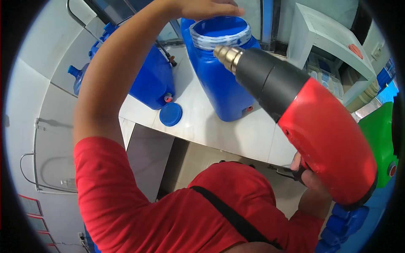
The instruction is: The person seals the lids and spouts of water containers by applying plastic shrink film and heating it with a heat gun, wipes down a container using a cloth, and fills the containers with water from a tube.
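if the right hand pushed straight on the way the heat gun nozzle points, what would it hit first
Most likely the white band around the mouth of the blue container. The right hand holds the heat gun with its nozzle aimed at that band, close by; the exact gap is unclear.

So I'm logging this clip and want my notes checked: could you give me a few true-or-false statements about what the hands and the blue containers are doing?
1. The right hand holds a red heat gun. True.
2. The gun's nozzle points at the floor. False: it points at the neck of the blue jug.
3. The left hand is over the jug's open mouth. True.
4. A blue lid lies on the counter between two blue containers. True.
5. The jug's mouth is closed with a cap. False: it is open, with a pale band around the rim.
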The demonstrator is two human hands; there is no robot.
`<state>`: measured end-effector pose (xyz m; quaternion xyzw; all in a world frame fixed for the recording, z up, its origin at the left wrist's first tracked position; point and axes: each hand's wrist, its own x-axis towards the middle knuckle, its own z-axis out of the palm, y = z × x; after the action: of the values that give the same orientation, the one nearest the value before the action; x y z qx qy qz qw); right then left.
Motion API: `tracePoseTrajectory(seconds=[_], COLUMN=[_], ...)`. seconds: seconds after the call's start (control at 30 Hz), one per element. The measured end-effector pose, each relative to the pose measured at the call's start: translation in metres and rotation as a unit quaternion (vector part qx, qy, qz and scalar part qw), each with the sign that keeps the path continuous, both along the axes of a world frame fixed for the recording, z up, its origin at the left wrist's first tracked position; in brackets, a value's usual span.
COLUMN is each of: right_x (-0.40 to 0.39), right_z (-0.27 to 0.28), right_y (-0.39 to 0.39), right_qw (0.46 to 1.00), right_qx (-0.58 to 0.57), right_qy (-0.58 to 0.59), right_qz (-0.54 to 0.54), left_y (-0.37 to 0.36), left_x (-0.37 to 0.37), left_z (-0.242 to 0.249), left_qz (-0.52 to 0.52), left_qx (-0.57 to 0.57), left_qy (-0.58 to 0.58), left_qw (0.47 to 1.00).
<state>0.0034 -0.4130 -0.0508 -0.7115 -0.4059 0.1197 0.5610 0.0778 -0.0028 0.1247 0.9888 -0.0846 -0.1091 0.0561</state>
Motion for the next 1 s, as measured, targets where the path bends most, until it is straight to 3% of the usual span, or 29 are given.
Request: tracePoseTrajectory(seconds=[0.1, 0.2, 0.3, 0.37, 0.47, 0.6, 0.67, 0.77, 0.87, 1.0], right_x=[-0.006, -0.008, -0.013, -0.015, -0.017, -0.021, -0.022, -0.022, -0.023, -0.012], right_z=[0.002, 0.0, -0.002, -0.004, -0.006, -0.007, -0.007, -0.004, 0.001, 0.022], right_y=[0.003, -0.003, -0.005, -0.008, -0.007, -0.002, -0.001, 0.001, 0.008, 0.017], right_qw=[0.998, 0.995, 0.993, 0.991, 0.991, 0.991, 0.99, 0.989, 0.987, 0.98], right_qx=[0.051, 0.074, 0.091, 0.1, 0.103, 0.101, 0.101, 0.107, 0.113, 0.123], right_qy=[0.002, -0.003, -0.004, -0.002, -0.005, -0.006, -0.007, -0.012, -0.012, -0.013], right_qz=[-0.036, -0.064, -0.077, -0.084, -0.087, -0.092, -0.098, -0.105, -0.113, -0.153], left_y=[0.004, 0.002, 0.026, 0.031, 0.021, 0.014, 0.021, 0.017, 0.032, 0.047], left_x=[-0.01, -0.031, -0.018, -0.011, -0.015, -0.026, -0.021, -0.03, -0.018, -0.025], left_z=[0.003, 0.019, 0.001, -0.01, -0.017, -0.012, -0.003, 0.004, -0.005, -0.018], left_qz=[0.015, 0.104, 0.065, -0.064, -0.049, -0.059, 0.03, 0.104, 0.034, 0.064], left_qx=[0.018, -0.036, -0.096, -0.138, -0.056, -0.095, -0.05, -0.073, -0.122, -0.174], left_qy=[0.011, 0.078, 0.026, -0.051, -0.107, -0.109, -0.039, 0.006, -0.026, -0.07], left_qw=[1.0, 0.991, 0.993, 0.987, 0.991, 0.988, 0.998, 0.992, 0.992, 0.98])
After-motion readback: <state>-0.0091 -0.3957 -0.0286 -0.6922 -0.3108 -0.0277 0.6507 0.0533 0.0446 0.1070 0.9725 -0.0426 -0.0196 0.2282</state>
